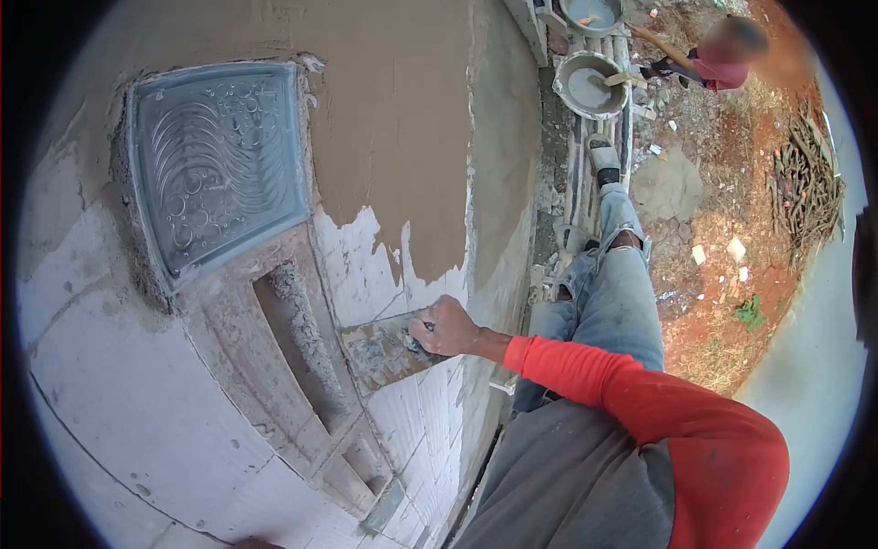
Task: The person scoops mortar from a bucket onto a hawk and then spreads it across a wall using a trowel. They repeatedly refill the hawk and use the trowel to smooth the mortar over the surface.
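My right hand point(445, 328), at the end of a red sleeve, is closed around the handle of a rectangular plastering float point(380, 355). Lumps of grey mortar cling to the float's back, and its face lies against the wall. Wet brown plaster point(393, 119) covers the upper wall and ends in a ragged edge above the float. Pale bare blocks point(352, 261) show below that edge. A sliver of skin at the bottom edge may be my left hand point(257, 543); its fingers are hidden.
A patterned glass window point(219, 165) is set in the wall, with recessed slots point(297, 339) beside it. My feet rest on narrow scaffold planks point(576, 178). Ahead are a mortar basin point(590, 87) and another basin point(593, 14). A co-worker point(722, 69) is on the ground nearby.
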Demonstrator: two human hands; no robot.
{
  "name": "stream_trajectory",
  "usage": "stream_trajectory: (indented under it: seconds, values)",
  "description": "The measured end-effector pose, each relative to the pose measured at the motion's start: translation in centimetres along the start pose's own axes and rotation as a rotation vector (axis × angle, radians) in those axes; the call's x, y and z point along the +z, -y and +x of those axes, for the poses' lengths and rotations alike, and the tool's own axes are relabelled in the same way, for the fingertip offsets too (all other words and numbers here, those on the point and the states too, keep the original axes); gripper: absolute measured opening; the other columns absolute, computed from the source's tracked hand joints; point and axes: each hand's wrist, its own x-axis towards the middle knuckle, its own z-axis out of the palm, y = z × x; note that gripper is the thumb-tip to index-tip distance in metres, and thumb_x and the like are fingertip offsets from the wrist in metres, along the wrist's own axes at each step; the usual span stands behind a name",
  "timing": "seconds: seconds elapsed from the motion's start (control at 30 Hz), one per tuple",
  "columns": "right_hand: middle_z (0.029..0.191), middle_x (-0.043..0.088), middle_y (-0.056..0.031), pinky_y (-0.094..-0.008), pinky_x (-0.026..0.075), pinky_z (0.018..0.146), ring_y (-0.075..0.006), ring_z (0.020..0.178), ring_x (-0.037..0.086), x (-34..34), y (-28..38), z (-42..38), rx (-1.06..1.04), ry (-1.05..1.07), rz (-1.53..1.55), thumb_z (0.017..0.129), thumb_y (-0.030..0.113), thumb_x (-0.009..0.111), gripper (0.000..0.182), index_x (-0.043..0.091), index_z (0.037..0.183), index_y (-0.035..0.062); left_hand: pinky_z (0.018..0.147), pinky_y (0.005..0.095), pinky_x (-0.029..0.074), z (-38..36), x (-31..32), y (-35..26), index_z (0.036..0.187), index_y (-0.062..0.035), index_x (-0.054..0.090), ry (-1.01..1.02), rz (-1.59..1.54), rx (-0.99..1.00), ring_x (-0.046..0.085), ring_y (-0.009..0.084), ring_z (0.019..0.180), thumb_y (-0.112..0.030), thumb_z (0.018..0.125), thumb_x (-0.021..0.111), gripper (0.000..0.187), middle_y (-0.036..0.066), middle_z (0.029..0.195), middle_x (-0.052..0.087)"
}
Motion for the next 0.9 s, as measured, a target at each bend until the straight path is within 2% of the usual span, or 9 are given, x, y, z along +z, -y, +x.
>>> stream_trajectory:
  seconds: [0.1, 0.23, 0.3, 0.33, 0.43, 0.53, 0.67, 0.77, 0.9]
  values:
    - [0.063, 0.056, -0.0234, -0.0451, 0.041, 0.054, -0.0347, 0.050, 0.043, -1.7, -1.8, -2.7, 0.165, 0.012, -0.048, 0.086, 0.018, 0.061, 0.026, 0.064, 0.066, 0.0012, 0.126, 0.0604, 0.015, -1.1, 4.5, 6.4, 0.153, 0.0093, 0.034, -0.165, 0.119, 0.192, 0.039, 0.0445, 0.144, -0.027, 0.106, 0.053, 0.062, 0.025, 0.151, 0.051]
    - [0.055, 0.047, -0.0084, -0.0346, 0.044, 0.054, -0.0201, 0.050, 0.053, -8.9, -2.6, -0.8, 0.275, -0.121, -0.134, 0.092, 0.010, 0.057, 0.020, 0.063, 0.073, 0.0103, 0.126, 0.0623, 0.016, -1.2, -2.6, -1.3, 0.160, 0.0036, 0.027, 0.202, -0.384, -0.103, 0.035, 0.0420, 0.148, -0.033, 0.106, 0.054, 0.070, 0.025, 0.156, 0.045]
    - [0.066, 0.058, -0.0069, -0.0349, 0.050, 0.057, -0.0197, 0.055, 0.058, -13.4, -3.8, 0.1, 0.212, -0.102, -0.125, 0.100, 0.022, 0.054, 0.021, 0.066, 0.089, 0.0092, 0.125, 0.0661, 0.016, -3.4, -5.2, -5.2, 0.164, -0.0027, 0.023, 0.332, -0.872, -0.270, 0.025, 0.0379, 0.156, -0.041, 0.106, 0.056, 0.077, 0.023, 0.166, 0.033]
    - [0.071, 0.063, -0.0064, -0.0351, 0.053, 0.058, -0.0197, 0.058, 0.060, -15.9, -4.2, 0.3, 0.262, -0.090, 0.009, 0.104, 0.028, 0.052, 0.025, 0.067, 0.096, 0.0087, 0.102, 0.0421, 0.048, -5.5, -7.0, -11.4, 0.116, 0.0090, 0.068, 0.100, -0.921, -0.189, 0.061, 0.0286, 0.105, -0.015, 0.097, 0.057, 0.032, 0.017, 0.108, 0.066]
    - [0.091, 0.072, -0.0078, -0.0376, 0.060, 0.067, -0.0220, 0.073, 0.069, -20.6, -1.8, 0.7, 0.658, -0.138, 0.916, 0.107, 0.037, 0.049, 0.036, 0.068, 0.111, 0.0070, 0.097, 0.0360, 0.049, -16.3, -12.7, -20.4, 0.110, 0.0040, 0.066, 1.262, -1.243, -0.555, 0.063, 0.0201, 0.100, -0.007, 0.098, 0.056, 0.019, 0.010, 0.106, 0.067]
    - [0.108, 0.075, -0.0120, -0.0418, 0.064, 0.079, -0.0249, 0.089, 0.075, -22.2, 1.5, 0.7, 0.653, -0.306, 1.179, 0.107, 0.040, 0.049, 0.042, 0.069, 0.119, 0.0047, 0.089, 0.0294, 0.050, -32.8, -15.5, -24.5, 0.120, -0.0012, 0.069, 2.224, -1.267, -0.608, 0.065, 0.0151, 0.095, -0.021, 0.104, 0.064, 0.025, 0.006, 0.105, 0.071]
    - [0.110, 0.075, -0.0116, -0.0430, 0.065, 0.081, -0.0241, 0.092, 0.076, -24.9, 3.1, 0.7, 0.711, -0.162, 1.386, 0.108, 0.043, 0.052, 0.046, 0.069, 0.122, 0.0027, 0.090, 0.0432, 0.054, -40.3, -22.9, -30.3, 0.134, -0.0018, 0.060, 2.907, -1.390, -1.702, 0.067, 0.0247, 0.107, -0.036, 0.104, 0.061, 0.046, 0.011, 0.120, 0.069]
    - [0.112, 0.075, -0.0115, -0.0403, 0.065, 0.077, -0.0224, 0.091, 0.076, -26.3, 1.1, 1.3, 0.713, -0.081, 1.442, 0.107, 0.040, 0.055, 0.043, 0.069, 0.123, 0.0018, 0.095, 0.0445, 0.055, -37.9, -25.4, -36.3, 0.143, -0.0060, 0.056, 2.755, -1.534, -2.307, 0.064, 0.0278, 0.120, -0.048, 0.102, 0.057, 0.058, 0.013, 0.136, 0.064]
    - [0.115, 0.075, -0.0129, -0.0371, 0.066, 0.074, -0.0219, 0.092, 0.077, -29.7, 0.6, 3.5, 0.676, -0.049, 1.406, 0.106, 0.031, 0.060, 0.038, 0.068, 0.126, -0.0002, 0.105, 0.0479, 0.052, -37.4, -25.1, -41.3, 0.148, -0.0108, 0.053, 2.554, -1.456, -2.684, 0.061, 0.0300, 0.130, -0.054, 0.100, 0.058, 0.065, 0.012, 0.145, 0.060]
